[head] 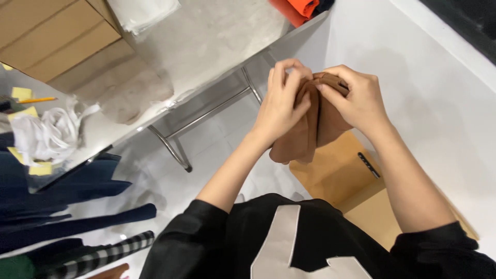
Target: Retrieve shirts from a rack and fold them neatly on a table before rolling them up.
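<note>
Presently, a brown cloth piece (315, 126) is held up in mid-air in front of the torso, above a wooden stool seat (336, 173) and just beside a white wall (429, 103). The left hand (281, 106) is closed on the cloth's upper left portion, with the fingers curled over the top edge. The right hand (356, 98) is closed in a pinch on the upper right portion, thumb and fingertips meeting on a gathered fold. Both grips lie close together at the top, and the remainder of the cloth hangs below them.

The cloth is judged to be light, soft and limp: it sags under its own weight and creases where pinched. No fragility is indicated. A slight tendency to slide between the fingers is to be expected with thin, smooth fabric. A hold is best taken at the top edge or at a folded seam, where several layers can be pinched together.

As to containers, cardboard boxes (57, 36) are stacked on the counter (217, 41); their contents cannot be seen. A crumpled white cloth (49, 132) lies on the counter's near end, beside yellow notes (21, 94). Dark garments (77, 186) hang below it.
</note>
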